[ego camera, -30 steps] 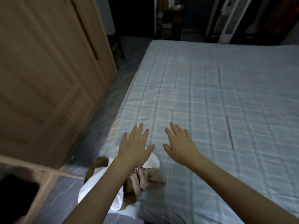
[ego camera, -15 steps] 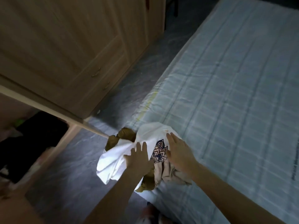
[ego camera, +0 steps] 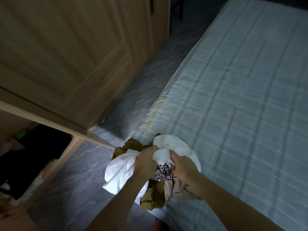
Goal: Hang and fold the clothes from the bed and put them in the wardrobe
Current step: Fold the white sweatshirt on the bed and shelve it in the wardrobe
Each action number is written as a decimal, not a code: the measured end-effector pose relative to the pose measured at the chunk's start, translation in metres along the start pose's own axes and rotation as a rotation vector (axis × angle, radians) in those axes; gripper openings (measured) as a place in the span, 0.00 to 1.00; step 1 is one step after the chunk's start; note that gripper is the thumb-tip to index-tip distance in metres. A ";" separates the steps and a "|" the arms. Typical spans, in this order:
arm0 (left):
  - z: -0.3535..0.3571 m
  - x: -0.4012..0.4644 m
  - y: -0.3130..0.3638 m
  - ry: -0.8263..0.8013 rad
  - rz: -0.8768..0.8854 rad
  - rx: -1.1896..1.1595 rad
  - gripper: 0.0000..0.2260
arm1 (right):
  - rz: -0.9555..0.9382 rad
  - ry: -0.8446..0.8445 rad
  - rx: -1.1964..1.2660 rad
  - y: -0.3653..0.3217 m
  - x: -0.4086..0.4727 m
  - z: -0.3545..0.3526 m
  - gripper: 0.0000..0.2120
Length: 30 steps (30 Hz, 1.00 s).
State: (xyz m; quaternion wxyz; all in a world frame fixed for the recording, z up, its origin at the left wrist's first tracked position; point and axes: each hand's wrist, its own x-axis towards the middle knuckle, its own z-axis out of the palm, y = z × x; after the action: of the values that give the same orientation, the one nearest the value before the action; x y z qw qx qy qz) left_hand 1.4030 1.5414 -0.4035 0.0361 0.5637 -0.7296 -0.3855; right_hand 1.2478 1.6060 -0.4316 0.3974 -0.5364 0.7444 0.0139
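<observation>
Clothes lie heaped on the near left corner of the bed [ego camera: 241, 90], directly under both hands, so neither arm has to reach. On top is a white T-shirt [ego camera: 173, 147] with a dark patterned print, bunched so that no clear long axis shows. The left hand [ego camera: 145, 162] has its fingers curled into the shirt's left part, which trails off the bed edge toward the floor; the right hand [ego camera: 183, 165] grips the cloth beside the print. Beneath it sit an olive-brown garment [ego camera: 151, 195] and a beige garment [ego camera: 176, 187]. To the left stands the wardrobe [ego camera: 66, 55]; its open door [ego camera: 50, 120] shows dark clothes inside, too dim to tell apart. Lifting the shirt free looks like the next move.
</observation>
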 end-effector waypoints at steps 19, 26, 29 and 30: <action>-0.093 0.024 0.309 -0.224 0.923 0.266 0.22 | 0.240 0.717 0.171 0.084 -0.185 -0.167 0.07; -0.093 0.013 0.415 -0.098 1.205 0.365 0.16 | 0.294 0.949 0.422 0.112 -0.253 -0.221 0.18; -0.084 0.013 0.434 -0.040 1.334 0.434 0.15 | 0.370 0.716 0.382 0.127 -0.276 -0.233 0.22; -0.081 0.011 0.438 -0.014 1.391 0.501 0.13 | 0.399 0.612 0.339 0.131 -0.281 -0.235 0.21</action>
State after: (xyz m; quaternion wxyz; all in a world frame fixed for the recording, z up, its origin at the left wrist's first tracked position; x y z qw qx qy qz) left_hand 1.0904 1.5197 -0.0866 0.1379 -0.0401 -0.9847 -0.0989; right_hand 1.0367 1.7776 -0.1538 0.2298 -0.2878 0.9096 -0.1925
